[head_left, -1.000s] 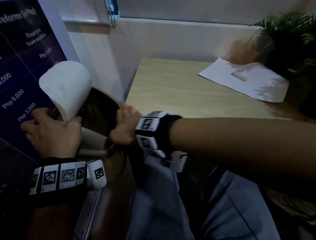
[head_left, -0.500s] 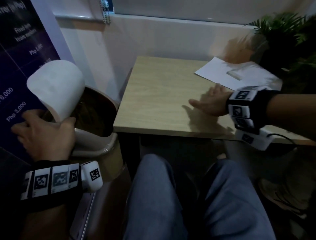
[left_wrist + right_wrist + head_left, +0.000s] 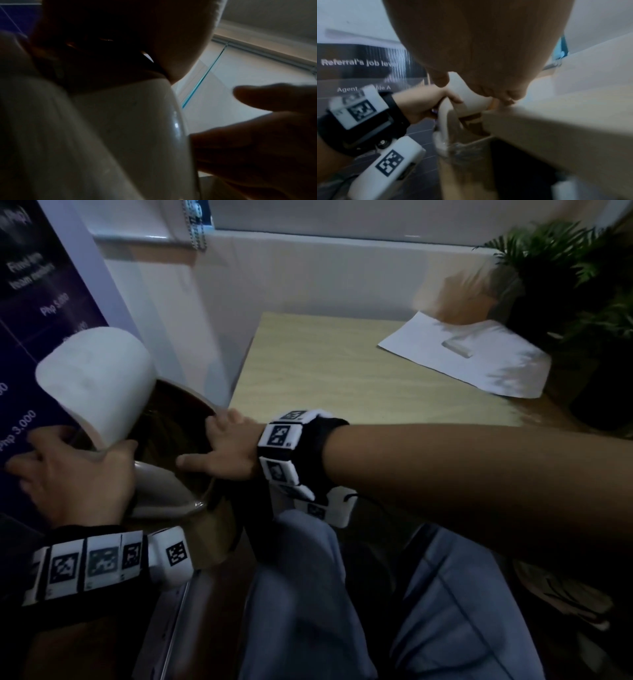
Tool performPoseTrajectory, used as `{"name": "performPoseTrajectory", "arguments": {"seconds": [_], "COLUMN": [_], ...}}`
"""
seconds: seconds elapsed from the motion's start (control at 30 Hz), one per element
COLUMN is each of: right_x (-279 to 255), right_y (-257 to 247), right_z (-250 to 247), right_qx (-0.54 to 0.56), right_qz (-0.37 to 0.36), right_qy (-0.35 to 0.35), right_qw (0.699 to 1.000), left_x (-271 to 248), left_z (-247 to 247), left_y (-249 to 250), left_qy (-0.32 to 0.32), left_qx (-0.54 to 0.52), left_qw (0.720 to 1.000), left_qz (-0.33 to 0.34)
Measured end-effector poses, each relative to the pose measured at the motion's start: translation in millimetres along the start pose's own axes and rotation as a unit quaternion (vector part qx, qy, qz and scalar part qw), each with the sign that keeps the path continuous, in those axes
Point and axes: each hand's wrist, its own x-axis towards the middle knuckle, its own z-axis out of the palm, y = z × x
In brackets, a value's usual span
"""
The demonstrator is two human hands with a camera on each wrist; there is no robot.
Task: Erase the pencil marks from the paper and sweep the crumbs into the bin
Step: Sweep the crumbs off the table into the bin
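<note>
White bin lid [image 3: 99, 378] – left hand [image 3: 73, 474] grip holds it up | right hand [image 3: 226, 448] – fingers spread over bin [image 3: 164, 494]

Head view looking down over table [image 3: 342, 378], both wrist views close-up, all sharing bin [image 3: 164, 494] rim

dim room: light wood tabletop [image 3: 342, 371] at centre, white wall [image 3: 308, 275] at 12 o'clock, purple poster [image 3: 30, 302] at 10, potted plant [image 3: 575, 285] at 2.
</note>
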Motion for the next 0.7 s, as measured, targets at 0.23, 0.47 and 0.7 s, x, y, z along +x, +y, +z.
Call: {"name": "performPoseTrajectory", "arguments": {"seconds": [0.23, 0.47, 0.7], "right_x": [-13, -20, 4], "right_y": [87, 139, 29], "right_z": [-43, -20, -27], "right_qx": [0.003, -0.04, -0.032], "right_qz": [0.094, 0.291, -0.003], "right_qy": [0.04, 0.036, -0.039], "right_qw": [0.995, 0.955, 0.999], "left_x": [-52, -21, -87], "left_z": [-41, -10, -70], "left_y": [56, 24, 90], "left_qy": [-0.022, -0.009, -0.016], "left_qx": [-0.046, -0.044, -0.043], "left_qw": [0.999, 0.999, 0.999], "left_qz": [-0.011, -0.012, 0.027]}}
